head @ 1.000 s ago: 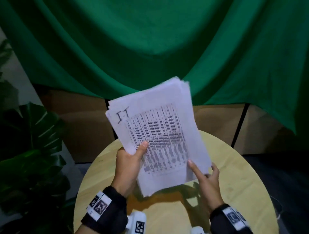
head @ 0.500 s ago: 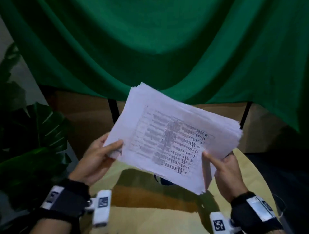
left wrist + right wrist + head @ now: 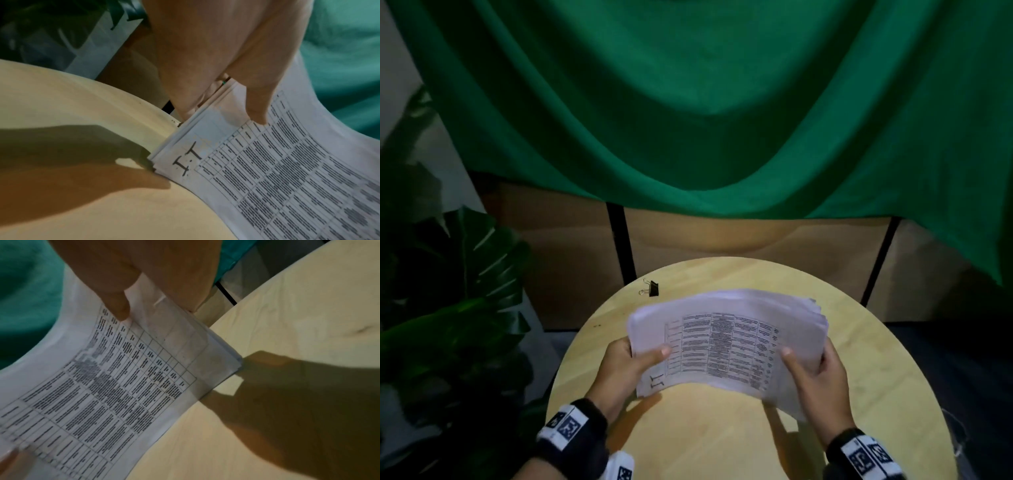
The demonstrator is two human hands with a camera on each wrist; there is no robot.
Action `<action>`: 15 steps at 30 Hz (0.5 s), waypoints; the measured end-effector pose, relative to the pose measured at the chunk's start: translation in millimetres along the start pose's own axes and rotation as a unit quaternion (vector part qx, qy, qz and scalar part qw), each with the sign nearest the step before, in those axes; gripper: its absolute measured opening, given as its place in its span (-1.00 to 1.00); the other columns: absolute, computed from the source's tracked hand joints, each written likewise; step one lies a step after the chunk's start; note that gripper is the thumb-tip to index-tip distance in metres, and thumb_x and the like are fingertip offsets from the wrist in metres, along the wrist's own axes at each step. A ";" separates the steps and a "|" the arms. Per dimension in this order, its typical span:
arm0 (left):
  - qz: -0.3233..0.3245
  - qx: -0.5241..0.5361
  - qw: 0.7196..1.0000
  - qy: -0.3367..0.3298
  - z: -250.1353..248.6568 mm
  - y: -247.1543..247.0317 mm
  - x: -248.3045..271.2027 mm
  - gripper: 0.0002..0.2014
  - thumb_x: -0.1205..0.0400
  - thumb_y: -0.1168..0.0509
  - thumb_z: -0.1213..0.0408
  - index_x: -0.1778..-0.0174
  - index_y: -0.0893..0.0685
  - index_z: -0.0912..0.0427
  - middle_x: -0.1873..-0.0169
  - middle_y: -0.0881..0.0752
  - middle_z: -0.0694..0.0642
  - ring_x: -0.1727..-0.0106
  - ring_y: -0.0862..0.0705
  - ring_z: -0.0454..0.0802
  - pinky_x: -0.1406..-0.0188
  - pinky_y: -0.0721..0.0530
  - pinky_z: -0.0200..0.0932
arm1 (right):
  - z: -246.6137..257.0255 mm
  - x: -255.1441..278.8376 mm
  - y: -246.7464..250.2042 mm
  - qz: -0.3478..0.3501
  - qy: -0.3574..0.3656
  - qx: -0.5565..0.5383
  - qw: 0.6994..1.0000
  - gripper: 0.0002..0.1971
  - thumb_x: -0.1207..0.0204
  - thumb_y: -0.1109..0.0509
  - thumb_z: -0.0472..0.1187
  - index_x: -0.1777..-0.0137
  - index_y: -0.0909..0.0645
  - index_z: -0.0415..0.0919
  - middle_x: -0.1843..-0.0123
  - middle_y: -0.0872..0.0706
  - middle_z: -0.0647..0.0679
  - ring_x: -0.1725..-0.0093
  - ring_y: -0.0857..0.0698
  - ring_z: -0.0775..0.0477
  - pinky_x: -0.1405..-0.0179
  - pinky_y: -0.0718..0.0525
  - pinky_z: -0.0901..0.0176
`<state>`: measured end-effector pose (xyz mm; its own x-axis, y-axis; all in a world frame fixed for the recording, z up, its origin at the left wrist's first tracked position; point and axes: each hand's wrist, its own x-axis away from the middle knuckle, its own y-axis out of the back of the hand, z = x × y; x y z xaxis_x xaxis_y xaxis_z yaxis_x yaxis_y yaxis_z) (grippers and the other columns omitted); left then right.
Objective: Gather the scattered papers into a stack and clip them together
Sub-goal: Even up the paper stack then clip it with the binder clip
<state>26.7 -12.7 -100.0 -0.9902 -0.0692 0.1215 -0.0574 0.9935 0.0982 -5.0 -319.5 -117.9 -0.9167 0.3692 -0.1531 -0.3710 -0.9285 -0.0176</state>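
A stack of white papers [image 3: 726, 342] with a printed table on top stands on its long edge on the round wooden table [image 3: 722, 438], bowed upward in the middle. My left hand [image 3: 630, 363] grips its left end, thumb on the front sheet [image 3: 257, 113]. My right hand [image 3: 811, 373] grips the right end, thumb on the front [image 3: 119, 308]. A handwritten mark [image 3: 187, 160] sits at the stack's lower left corner. A black binder clip [image 3: 651, 287] lies on the table near the far left rim, apart from both hands.
A green curtain [image 3: 705, 120] hangs behind the table above brown panels [image 3: 756, 240]. A dark leafy plant [image 3: 458, 291] stands at the left, beside the table's rim. Bare tabletop shows in front of the stack.
The stack, held up in the air and turned from upright to sideways, has come down onto the table on its long edge. Both hands moved down with it, and the binder clip has come into view.
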 end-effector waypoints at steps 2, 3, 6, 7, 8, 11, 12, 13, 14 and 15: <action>-0.039 -0.007 0.999 -0.020 -3.2 -5.7 1.2 -0.77 -0.67 -0.58 0.36 -0.24 -0.87 0.08 -0.02 -0.97 -0.09 -0.01 -0.94 -0.14 0.11 -0.85 -0.27 | 4.4 0.1 -3.3 -0.004 0.002 -0.005 1.000 -0.61 -0.61 -0.58 -0.19 -0.37 -0.66 0.18 -0.23 -0.83 0.20 -0.25 -0.77 0.18 -0.32 -0.78 -0.23; -0.053 -0.009 0.998 -0.031 -6.5 -8.4 2.3 -0.77 -0.67 -0.59 0.34 -0.23 -0.87 0.06 -0.01 -0.96 -0.12 0.03 -0.93 -0.18 0.12 -0.84 -0.27 | 7.4 0.5 -4.0 -0.008 0.001 -0.007 1.000 -0.58 -0.63 -0.56 -0.18 -0.40 -0.63 0.21 -0.26 -0.80 0.20 -0.28 -0.74 0.16 -0.34 -0.77 -0.26; -0.070 -0.006 0.997 -0.041 -10.6 -11.3 6.5 -0.72 -0.62 -0.64 0.32 -0.22 -0.85 0.01 -0.01 -0.96 -0.13 0.03 -0.93 -0.16 0.05 -0.89 -0.07 | 12.9 1.7 -2.5 -0.015 0.004 -0.013 1.000 -0.47 -0.59 -0.59 -0.18 -0.38 -0.56 0.42 -0.30 -0.74 0.24 -0.32 -0.67 0.18 -0.36 -0.75 -0.28; -0.072 -0.001 0.997 -0.035 -10.9 -10.8 8.6 -0.69 -0.60 -0.66 0.33 -0.23 -0.85 0.01 0.00 -0.96 -0.11 0.03 -0.93 -0.12 0.04 -0.93 0.06 | 13.9 2.9 -0.8 -0.017 0.009 0.000 1.000 -0.42 -0.56 -0.62 -0.18 -0.32 -0.52 0.51 -0.31 -0.71 0.27 -0.33 -0.65 0.20 -0.37 -0.74 -0.28; -0.074 0.007 0.997 -0.031 -10.5 -9.9 10.4 -0.66 -0.58 -0.67 0.35 -0.24 -0.85 -0.03 0.00 -0.96 -0.10 0.01 -0.94 -0.04 0.03 -0.94 0.20 | 14.8 4.2 1.9 -0.017 0.017 0.017 1.000 -0.36 -0.52 -0.65 -0.17 -0.29 -0.47 0.58 -0.34 -0.67 0.29 -0.36 -0.64 0.19 -0.39 -0.73 -0.29; -0.078 -0.009 0.992 -0.098 -13.6 -7.6 15.4 -0.31 -0.58 -0.65 0.42 -0.48 -0.65 -0.34 -0.13 -0.88 -0.10 -0.19 -0.87 -0.07 -0.14 -0.92 0.12 | 20.6 2.9 9.9 -0.006 0.058 0.042 0.997 -0.13 -0.48 -0.69 -0.20 -0.48 -0.29 0.64 -0.51 -0.60 0.11 -0.51 -0.62 -0.01 -0.46 -0.70 -0.28; -0.082 -0.034 0.987 -0.131 -15.0 -6.3 15.2 -0.12 -0.58 -0.65 0.44 -0.61 -0.49 -0.49 -0.17 -0.80 -0.15 -0.20 -0.83 -0.18 -0.16 -0.88 -0.02 | 24.0 0.4 12.5 0.005 0.077 0.060 0.995 -0.06 -0.48 -0.69 -0.18 -0.56 -0.22 0.64 -0.57 -0.57 0.09 -0.55 -0.60 -0.03 -0.48 -0.68 -0.25; -0.083 -0.064 0.982 -0.158 -17.3 -4.7 15.1 0.03 -0.59 -0.65 0.44 -0.70 -0.31 -0.61 -0.22 -0.72 -0.21 -0.19 -0.81 -0.24 -0.16 -0.83 -0.11 | 27.0 -2.6 15.4 0.019 0.100 0.090 0.991 -0.02 -0.48 -0.69 -0.15 -0.63 -0.17 0.62 -0.60 -0.53 0.15 -0.59 -0.56 0.00 -0.49 -0.67 -0.22; -0.080 -0.101 0.974 -0.184 -18.9 -2.5 13.5 0.10 -0.60 -0.65 0.41 -0.72 -0.19 -0.68 -0.25 -0.69 -0.20 -0.19 -0.80 -0.25 -0.17 -0.81 -0.13 | 29.5 -5.9 17.6 0.032 0.125 0.123 0.984 -0.02 -0.49 -0.68 -0.14 -0.67 -0.17 0.58 -0.59 -0.49 0.28 -0.60 -0.52 0.11 -0.48 -0.67 -0.16; -0.074 -0.146 0.964 -0.211 -20.6 -0.3 12.1 0.08 -0.62 -0.64 0.35 -0.71 -0.16 -0.71 -0.29 -0.68 -0.17 -0.23 -0.77 -0.24 -0.20 -0.81 -0.08 | 30.1 -9.1 19.4 0.043 0.150 0.151 0.976 -0.08 -0.52 -0.66 -0.14 -0.69 -0.23 0.52 -0.53 -0.47 0.39 -0.56 -0.51 0.24 -0.44 -0.69 -0.11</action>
<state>17.3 -15.7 -78.2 -0.9413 -0.1049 -0.3208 -0.2248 0.9038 0.3641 -8.3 -339.6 -87.2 -0.8783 0.2191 -0.4249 -0.3622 -0.8850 0.2925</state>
